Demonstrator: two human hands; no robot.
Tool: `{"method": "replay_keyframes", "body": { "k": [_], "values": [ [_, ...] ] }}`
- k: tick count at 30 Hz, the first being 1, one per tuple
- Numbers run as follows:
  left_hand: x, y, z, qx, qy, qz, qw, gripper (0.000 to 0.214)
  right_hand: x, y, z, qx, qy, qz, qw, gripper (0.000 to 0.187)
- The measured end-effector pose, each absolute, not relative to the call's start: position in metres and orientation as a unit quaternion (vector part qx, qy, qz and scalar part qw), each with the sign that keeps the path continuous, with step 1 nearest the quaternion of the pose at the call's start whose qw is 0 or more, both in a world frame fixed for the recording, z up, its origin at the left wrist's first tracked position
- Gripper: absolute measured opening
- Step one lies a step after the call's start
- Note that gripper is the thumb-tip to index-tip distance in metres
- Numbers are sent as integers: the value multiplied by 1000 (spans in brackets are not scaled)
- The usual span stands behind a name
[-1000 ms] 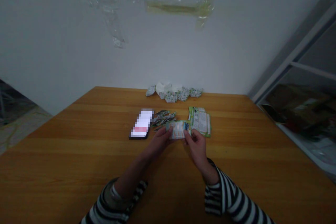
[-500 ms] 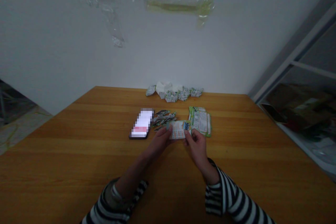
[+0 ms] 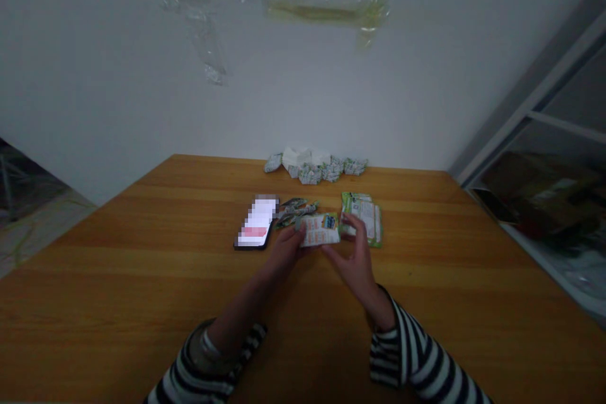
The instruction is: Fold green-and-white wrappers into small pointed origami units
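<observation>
My left hand is closed on the left end of a small printed packet, white with orange print and a blue-and-yellow patch. The packet is held tilted above the table. At its right end is my right hand, thumb and index finger apart in a curve; the thumb tip lies close to the lower edge, and I cannot tell whether it touches. Just behind the right hand lies a stack of green-and-white packets. A small pile of narrow, crumpled wrapper pieces sits behind the held packet, partly hidden by it.
A phone with a lit, blurred screen lies left of the wrapper pieces. Several crumpled wrappers and white paper line the wooden table's back edge against the wall. A shelf with a dark flat object stands at the right.
The right fingers have come off the packet's right end and spread apart. My left hand has shifted slightly left with the packet.
</observation>
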State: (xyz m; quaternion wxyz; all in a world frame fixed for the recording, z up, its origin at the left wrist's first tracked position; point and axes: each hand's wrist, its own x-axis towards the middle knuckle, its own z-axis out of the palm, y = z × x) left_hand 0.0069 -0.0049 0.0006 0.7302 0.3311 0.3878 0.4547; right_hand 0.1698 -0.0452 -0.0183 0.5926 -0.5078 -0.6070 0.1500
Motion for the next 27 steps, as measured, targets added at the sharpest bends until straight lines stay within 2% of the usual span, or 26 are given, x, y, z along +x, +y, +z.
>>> {"method": "replay_keyframes", "body": {
  "k": [1,4,7,14,19,21,23,25,27],
  "values": [
    [6,-4,1,325,386,452,735,25,174,-45,-15,-500,-661,94,551,62],
    [4,-4,3,321,374,429,757,24,187,-45,-8,-445,-783,-21,434,43],
    [4,-6,1,319,363,413,772,25,193,-47,-7,-410,-824,-70,386,40],
    [5,-9,2,296,343,390,801,12,191,-51,-6,-353,-832,-44,427,34],
    [2,-13,13,329,380,373,780,41,191,-47,-11,-406,-768,54,492,29],
    [-2,-13,16,406,415,352,734,50,193,-43,-17,-466,-692,108,541,22],
    [-6,-13,19,512,464,420,589,44,197,-38,-22,-527,-607,167,571,18],
    [-9,-13,21,598,487,478,421,30,199,-35,-23,-552,-570,232,562,20],
    [-8,-13,22,693,460,466,302,26,199,-35,-20,-549,-590,282,521,21]
  ]
}}
